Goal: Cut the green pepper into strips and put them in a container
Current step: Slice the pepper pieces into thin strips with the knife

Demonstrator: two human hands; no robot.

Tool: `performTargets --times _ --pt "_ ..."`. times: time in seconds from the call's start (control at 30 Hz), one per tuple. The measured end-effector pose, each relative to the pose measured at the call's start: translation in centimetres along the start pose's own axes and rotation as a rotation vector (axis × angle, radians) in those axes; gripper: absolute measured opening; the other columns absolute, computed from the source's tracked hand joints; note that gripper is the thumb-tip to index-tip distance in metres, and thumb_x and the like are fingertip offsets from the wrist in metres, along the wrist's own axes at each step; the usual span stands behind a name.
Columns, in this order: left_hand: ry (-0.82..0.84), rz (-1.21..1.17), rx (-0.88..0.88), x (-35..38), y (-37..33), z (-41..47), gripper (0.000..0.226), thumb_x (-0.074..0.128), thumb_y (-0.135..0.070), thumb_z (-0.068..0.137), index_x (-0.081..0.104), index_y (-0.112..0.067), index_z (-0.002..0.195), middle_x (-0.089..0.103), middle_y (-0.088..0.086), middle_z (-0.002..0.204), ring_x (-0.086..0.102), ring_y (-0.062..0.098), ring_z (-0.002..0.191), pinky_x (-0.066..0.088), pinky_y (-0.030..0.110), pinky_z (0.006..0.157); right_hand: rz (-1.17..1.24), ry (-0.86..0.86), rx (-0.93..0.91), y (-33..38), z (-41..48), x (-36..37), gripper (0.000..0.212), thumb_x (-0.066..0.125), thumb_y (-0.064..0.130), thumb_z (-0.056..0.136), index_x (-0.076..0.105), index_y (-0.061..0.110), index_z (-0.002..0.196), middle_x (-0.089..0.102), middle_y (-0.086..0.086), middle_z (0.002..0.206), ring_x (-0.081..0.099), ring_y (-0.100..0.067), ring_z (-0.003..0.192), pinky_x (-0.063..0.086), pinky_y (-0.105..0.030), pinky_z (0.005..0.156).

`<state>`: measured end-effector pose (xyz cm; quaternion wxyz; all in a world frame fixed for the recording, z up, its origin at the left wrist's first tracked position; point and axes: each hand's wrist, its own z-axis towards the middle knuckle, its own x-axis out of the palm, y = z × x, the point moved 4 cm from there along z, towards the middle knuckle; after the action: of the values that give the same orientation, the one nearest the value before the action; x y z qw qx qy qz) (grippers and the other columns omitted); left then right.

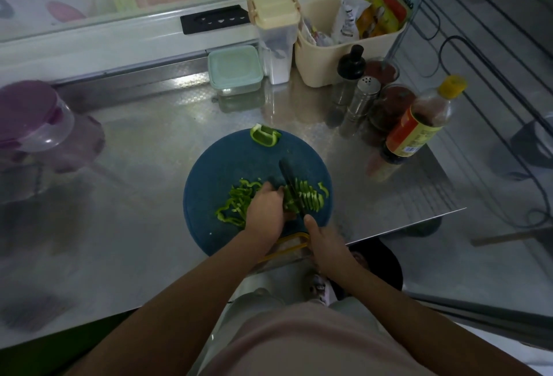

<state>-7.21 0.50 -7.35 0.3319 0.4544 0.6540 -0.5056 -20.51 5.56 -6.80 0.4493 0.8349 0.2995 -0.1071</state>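
A round blue cutting board [227, 163] lies on the steel counter. My left hand [266, 211] presses down on a green pepper piece [288, 200], most of it hidden under my fingers. My right hand [324, 244] grips a dark knife [288, 176] whose blade stands in the pepper. Fresh-cut slices [308, 196] fan out to the right of the blade. A loose heap of strips [236, 203] lies left of my left hand. One uncut pepper chunk [264, 135] rests at the board's far edge. A pale green lidded container [235, 70] stands at the back.
A purple-lidded jug [36, 118] stands at the left. Right of the board are a sauce bottle [419, 127], a shaker [362, 100], jars and a cream bin [335, 55] of packets. The counter's front right edge [419, 220] runs close to the board.
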Motion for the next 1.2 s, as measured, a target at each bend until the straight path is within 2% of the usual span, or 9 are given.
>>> performTargets --times 0.23,0.33,0.5,0.7,0.93,1.07,1.2 --pt "0.030 0.035 0.004 0.2 0.1 0.5 0.051 0.065 -0.037 0.084 0.053 -0.011 0.126 0.047 0.012 0.125 0.051 0.028 0.112 0.043 0.036 0.098 -0.054 -0.017 -0.031 0.5 1.0 0.2 0.057 0.025 0.046 0.099 0.039 0.013 0.055 0.044 -0.004 0.059 0.044 -0.015 0.056 0.030 -0.026 0.051" --pt "0.062 0.047 0.013 0.2 0.1 0.5 0.054 0.061 -0.034 0.088 0.046 -0.011 0.134 0.043 0.013 0.129 0.049 0.028 0.116 0.042 0.036 0.101 -0.046 -0.040 -0.018 1.0 1.7 0.4 0.057 0.023 0.050 0.098 0.040 0.016 0.056 0.043 -0.001 0.058 0.044 -0.015 0.056 0.026 -0.024 0.048" --pt "0.067 0.103 0.038 0.2 0.0 -0.5 0.065 0.056 -0.036 0.091 0.030 -0.013 0.145 0.039 0.011 0.134 0.041 0.026 0.123 0.042 0.033 0.099 0.177 -0.089 0.004 1.0 1.9 0.4 0.060 0.031 0.050 0.098 0.038 0.017 0.048 0.042 -0.001 0.049 0.042 -0.017 0.048 0.029 -0.029 0.051" --pt "0.042 0.080 0.011 -0.1 -0.3 -0.7 0.065 0.061 -0.038 0.087 0.035 -0.013 0.142 0.042 0.011 0.129 0.044 0.025 0.118 0.040 0.031 0.099 0.117 -0.052 -0.016 -0.1 0.2 -0.4 0.062 0.029 0.045 0.099 0.034 0.015 0.046 0.038 0.001 0.043 0.040 -0.013 0.044 0.029 -0.028 0.048" --pt "0.062 0.109 -0.014 -0.3 -0.5 -0.3 0.057 0.064 -0.034 0.086 0.043 -0.014 0.135 0.046 0.010 0.124 0.049 0.025 0.113 0.044 0.032 0.089 0.312 -0.041 0.017 -0.4 0.2 -0.3 0.060 0.034 0.050 0.097 0.035 0.020 0.045 0.035 0.006 0.041 0.036 -0.013 0.042 0.030 -0.028 0.053" --pt "0.040 0.115 -0.010 -0.6 -0.6 -0.4 0.048 0.058 -0.030 0.091 0.044 -0.014 0.134 0.046 0.009 0.125 0.049 0.024 0.112 0.044 0.031 0.087 0.357 -0.017 0.038 -0.6 0.3 0.3 0.060 0.036 0.050 0.096 0.035 0.018 0.045 0.034 0.006 0.038 0.033 -0.011 0.035 0.028 -0.023 0.045" --pt "0.052 0.092 -0.016 -0.7 -0.6 -0.5 0.054 0.064 -0.033 0.087 0.045 -0.014 0.134 0.046 0.009 0.125 0.049 0.024 0.113 0.044 0.032 0.088 0.380 -0.010 0.038 -0.4 0.1 0.4 0.059 0.036 0.050 0.096 0.035 0.017 0.047 0.033 0.005 0.039 0.032 -0.012 0.035 0.028 -0.022 0.042"
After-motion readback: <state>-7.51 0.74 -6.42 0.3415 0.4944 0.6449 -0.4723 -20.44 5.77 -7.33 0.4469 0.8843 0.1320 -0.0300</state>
